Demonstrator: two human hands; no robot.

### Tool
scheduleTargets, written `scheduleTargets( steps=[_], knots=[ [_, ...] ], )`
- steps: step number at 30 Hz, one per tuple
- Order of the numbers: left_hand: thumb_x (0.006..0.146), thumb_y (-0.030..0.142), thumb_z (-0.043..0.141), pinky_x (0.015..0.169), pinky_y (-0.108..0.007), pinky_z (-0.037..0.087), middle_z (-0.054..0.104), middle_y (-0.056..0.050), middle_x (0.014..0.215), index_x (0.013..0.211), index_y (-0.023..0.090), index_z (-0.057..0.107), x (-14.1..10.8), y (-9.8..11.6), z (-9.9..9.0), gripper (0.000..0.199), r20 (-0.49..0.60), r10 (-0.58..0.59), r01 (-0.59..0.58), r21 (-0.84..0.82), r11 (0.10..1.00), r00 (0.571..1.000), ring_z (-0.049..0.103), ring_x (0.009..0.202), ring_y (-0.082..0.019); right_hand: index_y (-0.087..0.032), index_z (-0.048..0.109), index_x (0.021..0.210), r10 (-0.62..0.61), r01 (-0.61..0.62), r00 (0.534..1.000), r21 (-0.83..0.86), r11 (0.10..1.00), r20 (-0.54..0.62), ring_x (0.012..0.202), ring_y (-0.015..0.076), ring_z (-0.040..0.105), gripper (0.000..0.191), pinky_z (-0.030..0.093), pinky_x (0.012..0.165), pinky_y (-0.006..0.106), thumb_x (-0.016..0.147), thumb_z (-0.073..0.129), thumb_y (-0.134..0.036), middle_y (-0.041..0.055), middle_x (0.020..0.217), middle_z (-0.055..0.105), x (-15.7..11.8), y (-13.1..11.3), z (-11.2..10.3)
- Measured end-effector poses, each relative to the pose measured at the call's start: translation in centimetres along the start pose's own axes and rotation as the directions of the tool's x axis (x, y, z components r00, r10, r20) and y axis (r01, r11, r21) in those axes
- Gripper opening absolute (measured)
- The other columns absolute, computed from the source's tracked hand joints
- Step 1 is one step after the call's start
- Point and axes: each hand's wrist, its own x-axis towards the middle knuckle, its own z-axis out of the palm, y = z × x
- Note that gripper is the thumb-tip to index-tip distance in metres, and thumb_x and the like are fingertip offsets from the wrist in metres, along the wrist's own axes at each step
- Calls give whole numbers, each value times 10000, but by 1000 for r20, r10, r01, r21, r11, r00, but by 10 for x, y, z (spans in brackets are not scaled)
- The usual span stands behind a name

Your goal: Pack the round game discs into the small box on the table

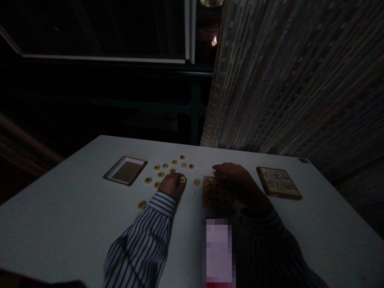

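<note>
L hand (170, 186) has a round, pale yellow wood-like disc w/ dark mark (183, 180) pinched at its fingertips, prob. b/c it's small. R hand (232, 175), well apart from L, bends over the square box of red-marked discs (210, 200); can't tell if it's holding any. Most loose yellow discs (157, 168) lie mark up, prob. so they're easy to see. Red-edged shallow tray (131, 183) sits L, flat picture box (280, 182) R, out of the way.

Illumination: dim throughout. The upper left falls to near black — detail there is lost. A small warm light glows at top centre. The white table (186, 240) reads dull grey, darkening around the right forearm. Wide-angle stretching shows toward the edges; a pixelated block covers the lower centre. Fine detail is grainy.
</note>
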Motion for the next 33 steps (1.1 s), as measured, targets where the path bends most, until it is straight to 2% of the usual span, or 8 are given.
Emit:
scheduleTargets(
  steps=[8, 14, 18, 21, 27, 30, 33],
  knots=[
    [706, 354, 550, 666, -269, 463, 658, -28, 751, 894, 199, 604, -4, 10, -9, 249, -144, -122, 85, -240, 967, 982, 610, 700, -174, -183, 608, 1082, 8, -8, 1000, 32, 999, 2, 907, 177, 591, 294, 420, 800, 305, 861, 421, -237, 84, 1004, 659, 0, 1, 1],
    [641, 353, 615, 552, -229, 443, 593, 10, 626, 862, 159, 602, -5, 17, -11, 294, -195, -199, 64, -541, 839, 960, 542, 558, -116, -186, 616, 1067, 40, -40, 999, 18, 999, -9, 892, 194, 599, 299, 431, 776, 327, 864, 404, -244, 78, 997, 667, -1, -3, -6],
    [602, 316, 660, 561, -224, 462, 612, 7, 652, 852, 144, 577, -6, 29, -16, 315, -159, -221, 32, -741, 671, 962, 545, 553, -100, -174, 614, 1074, 39, -38, 999, 45, 998, -25, 927, 182, 591, 300, 423, 815, 311, 860, 412, -232, 83, 1018, 663, -3, -4, -14],
    [581, 289, 680, 572, -230, 478, 626, 3, 662, 825, 146, 567, -8, 38, -21, 304, -136, -223, 16, -821, 571, 965, 564, 565, -102, -175, 612, 1081, 46, -45, 999, 51, 998, -24, 942, 182, 586, 303, 421, 830, 311, 858, 417, -240, 86, 1036, 658, -4, -4, -19],
    [541, 272, 701, 562, -234, 470, 633, 9, 633, 786, 165, 556, -16, 59, -27, 303, -36, -208, 67, -882, 466, 977, 584, 578, -117, -174, 606, 1088, 59, -57, 998, 70, 996, -24, 963, 183, 583, 302, 415, 850, 315, 861, 416, -235, 81, 1056, 652, -7, -5, -28],
    [541, 285, 705, 507, -218, 431, 616, 26, 600, 775, 176, 543, -20, 70, -24, 305, 32, -194, 113, -898, 426, 980, 554, 530, -105, -171, 609, 1080, 65, -63, 997, 64, 996, -41, 961, 184, 583, 289, 416, 842, 317, 858, 430, -225, 85, 1040, 656, -8, -6, -30],
    [531, 277, 723, 525, -218, 440, 618, 32, 602, 765, 179, 540, -23, 77, -18, 313, 85, -177, 145, -922, 359, 981, 561, 541, -105, -167, 609, 1077, 58, -56, 998, 58, 997, -39, 950, 184, 586, 285, 419, 828, 318, 859, 434, -219, 87, 1020, 661, -9, -6, -32]
  ],
)
